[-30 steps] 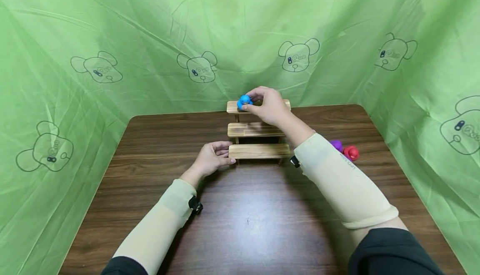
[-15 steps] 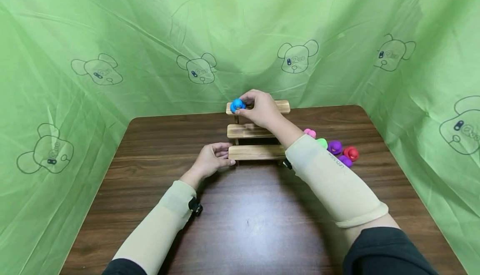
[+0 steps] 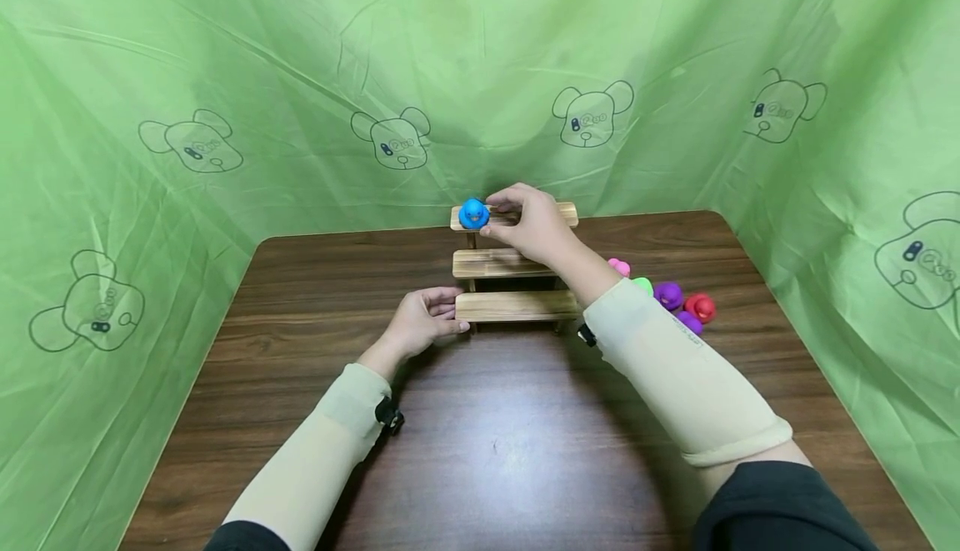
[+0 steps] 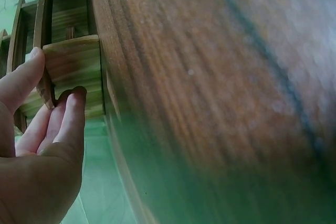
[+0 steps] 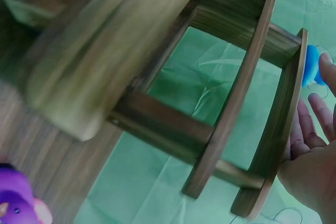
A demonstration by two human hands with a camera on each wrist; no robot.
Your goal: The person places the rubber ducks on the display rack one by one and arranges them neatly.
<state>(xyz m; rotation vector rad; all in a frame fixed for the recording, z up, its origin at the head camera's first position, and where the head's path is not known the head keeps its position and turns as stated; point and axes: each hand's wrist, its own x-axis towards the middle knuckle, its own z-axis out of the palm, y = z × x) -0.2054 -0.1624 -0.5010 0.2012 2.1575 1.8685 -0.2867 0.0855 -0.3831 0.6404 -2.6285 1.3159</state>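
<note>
Pinching the wooden stand (image 3: 495,264) at its eight-o'clock corner with the left grip (image 3: 418,322), could topple the blue duck (image 3: 473,213) at ten o'clock by brushing it with the spread right grip (image 3: 537,222).

I'm in what looks like a small curtained booth, perhaps a recording set: green cloth (image 3: 480,42) printed with bear-head outlines (image 3: 592,117) hangs behind the wooden stand (image 3: 514,307) and off to both sides of it, hiding whatever lies beyond. Beneath the stand, a dark wood-grain counter (image 3: 480,418) runs back to that cloth, and to the stand's left and right a black device (image 3: 388,413) shows at each of my pale sleeves (image 3: 315,451).
</note>
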